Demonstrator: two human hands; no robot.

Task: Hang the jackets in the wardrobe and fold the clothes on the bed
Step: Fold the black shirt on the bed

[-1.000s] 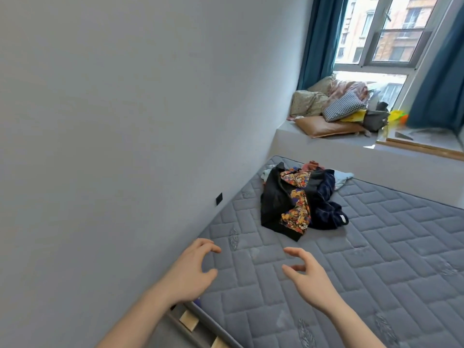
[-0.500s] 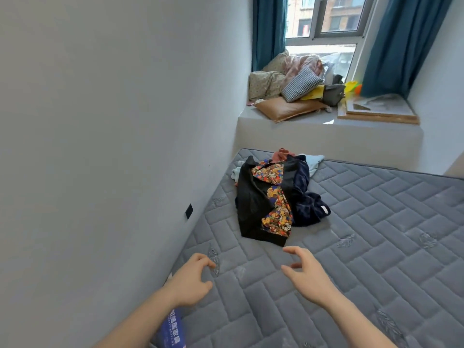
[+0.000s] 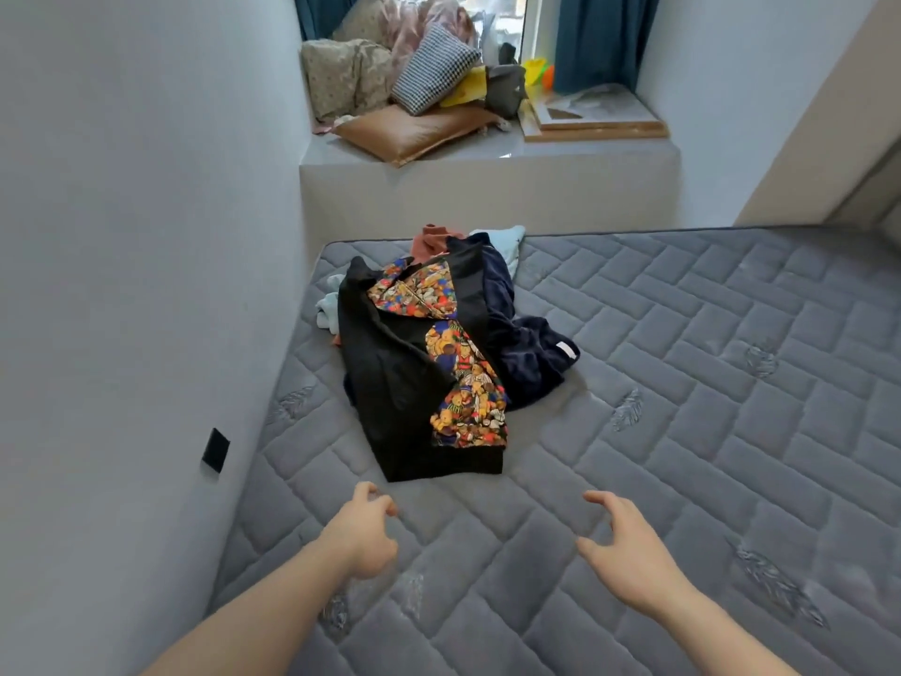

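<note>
A black jacket (image 3: 390, 383) with bright bear-print lining lies crumpled on the bed (image 3: 682, 383), near the wall. Left hand (image 3: 363, 534) and right hand (image 3: 629, 548) hover with loosely curled fingers holding nothing, now closer to it than before.

I've swung my view right and stepped closer; the clothes pile (image 3: 439, 353) now lies at twelve o'clock, my hands (image 3: 363, 539) spread wider apart.

You're looking at a black jacket (image 3: 390, 383) showing bear-print lining, navy garment (image 3: 526, 353), grey quilted bed (image 3: 682, 431), teal curtains (image 3: 590, 36).
</note>
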